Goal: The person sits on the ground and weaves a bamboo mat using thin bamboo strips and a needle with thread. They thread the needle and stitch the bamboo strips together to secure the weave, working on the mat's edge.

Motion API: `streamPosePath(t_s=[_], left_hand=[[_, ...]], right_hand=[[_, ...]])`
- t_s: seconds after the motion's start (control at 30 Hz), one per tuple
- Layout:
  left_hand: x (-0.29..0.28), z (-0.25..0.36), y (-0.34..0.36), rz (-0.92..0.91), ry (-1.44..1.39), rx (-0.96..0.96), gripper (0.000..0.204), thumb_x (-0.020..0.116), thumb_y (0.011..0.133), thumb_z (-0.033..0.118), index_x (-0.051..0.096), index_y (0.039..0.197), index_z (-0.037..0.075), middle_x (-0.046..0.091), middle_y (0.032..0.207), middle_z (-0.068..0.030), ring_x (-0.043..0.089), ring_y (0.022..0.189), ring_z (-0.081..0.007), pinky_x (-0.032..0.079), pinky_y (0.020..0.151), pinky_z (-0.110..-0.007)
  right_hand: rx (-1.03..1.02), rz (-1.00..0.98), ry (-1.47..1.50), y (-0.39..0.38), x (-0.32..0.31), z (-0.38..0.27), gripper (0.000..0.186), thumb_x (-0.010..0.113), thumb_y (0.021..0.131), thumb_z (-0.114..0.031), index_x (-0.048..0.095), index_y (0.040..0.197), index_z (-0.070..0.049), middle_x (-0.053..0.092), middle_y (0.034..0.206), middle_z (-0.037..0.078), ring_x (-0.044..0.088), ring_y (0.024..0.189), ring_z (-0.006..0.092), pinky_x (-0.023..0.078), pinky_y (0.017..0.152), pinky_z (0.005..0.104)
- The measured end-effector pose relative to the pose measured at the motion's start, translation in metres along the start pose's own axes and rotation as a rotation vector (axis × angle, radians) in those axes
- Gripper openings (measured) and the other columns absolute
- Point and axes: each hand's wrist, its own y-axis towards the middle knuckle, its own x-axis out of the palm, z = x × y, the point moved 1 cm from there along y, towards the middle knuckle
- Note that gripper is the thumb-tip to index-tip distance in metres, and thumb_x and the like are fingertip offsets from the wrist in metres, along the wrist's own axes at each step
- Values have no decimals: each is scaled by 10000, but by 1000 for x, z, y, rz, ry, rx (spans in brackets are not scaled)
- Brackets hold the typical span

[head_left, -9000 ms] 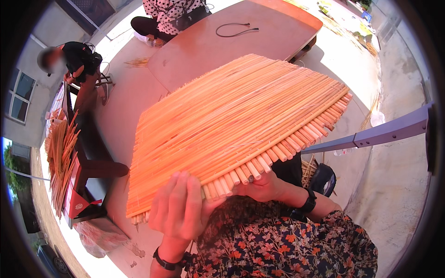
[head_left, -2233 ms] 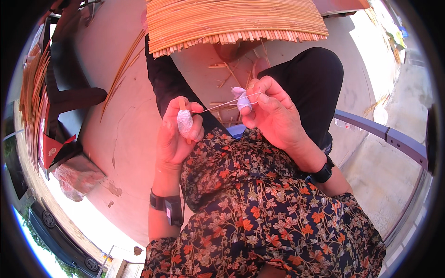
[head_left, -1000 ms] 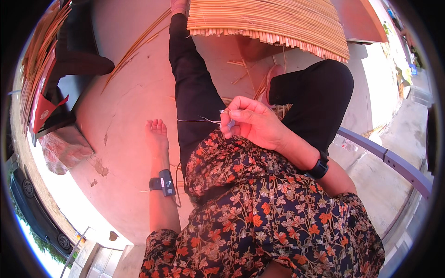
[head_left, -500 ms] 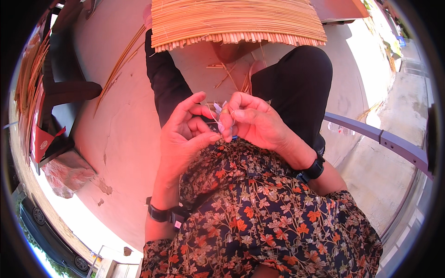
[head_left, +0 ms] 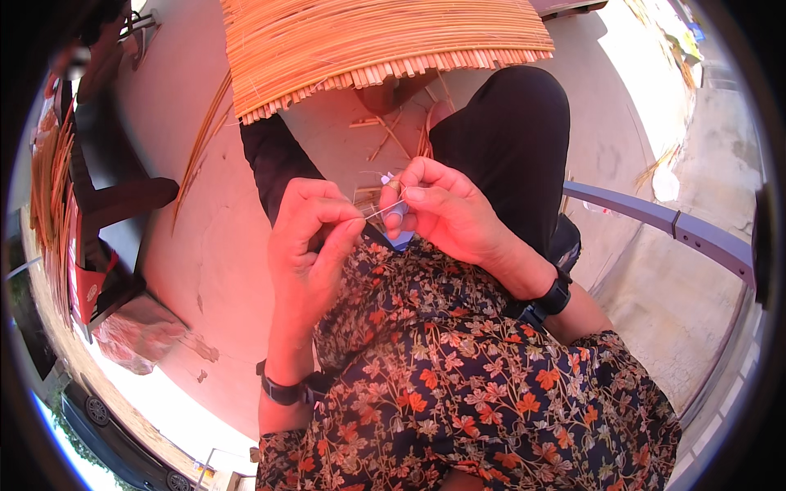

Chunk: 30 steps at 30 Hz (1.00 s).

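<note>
The person's left hand (head_left: 315,233) was in a tight pinch, with the tips of the thumb and pointer finger pressed on a thin white thread (head_left: 381,210). Its other fingers were curled in. The right hand (head_left: 458,213) was just beside it, and its thumb and pointer finger were pinched on the thread too. The thread ran from one hand to the other, in front of the flowery shirt (head_left: 458,344). A pale purple thing (head_left: 399,210) was at the right hand's fingers, but I could not tell what it was.

A big mat of thin yellow sticks (head_left: 385,41) was past the hands, over one leg of the black pants (head_left: 512,139). Some loose sticks (head_left: 393,139) lay on the floor under its near edge.

On the left, a heap of brown sticks (head_left: 53,192) was by a dark bench (head_left: 131,195). I could not tell if the heap was in something or just on top. Near the foot of the bench was a lumpy pinkish thing (head_left: 139,331), maybe a bag; its inside could not be seen. On the right, a small white bag-like thing (head_left: 666,185) sat near some straws.
</note>
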Motion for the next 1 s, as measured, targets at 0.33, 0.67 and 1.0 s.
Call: streamPosePath(t_s=[0.33,0.67,1.0], left_hand=[[0,10,13,122,-178,-90,99,540,981,95,537,916,21,567,1095,-118,585,685,-82,390,538,-167],[13,32,15,-153,555,183,149,680,792,-51,610,886,42,583,897,-76,607,681,-212,484,596,-287],[13,62,28,-422,718,293,146,704,771,19,618,881,60,607,839,-73,624,695,-279,485,578,-340]], right_hand=[[-92,92,-815,-7,-7,-12,71,628,907,-64,618,883,2,586,1046,62,616,728,95,516,635,236],[-86,262,-1043,-15,16,-30,117,667,886,-101,645,833,1,543,620,10,489,571,49,406,513,241],[-331,289,-945,-3,12,-40,160,652,904,-130,619,825,5,521,624,7,466,585,41,389,508,241]])
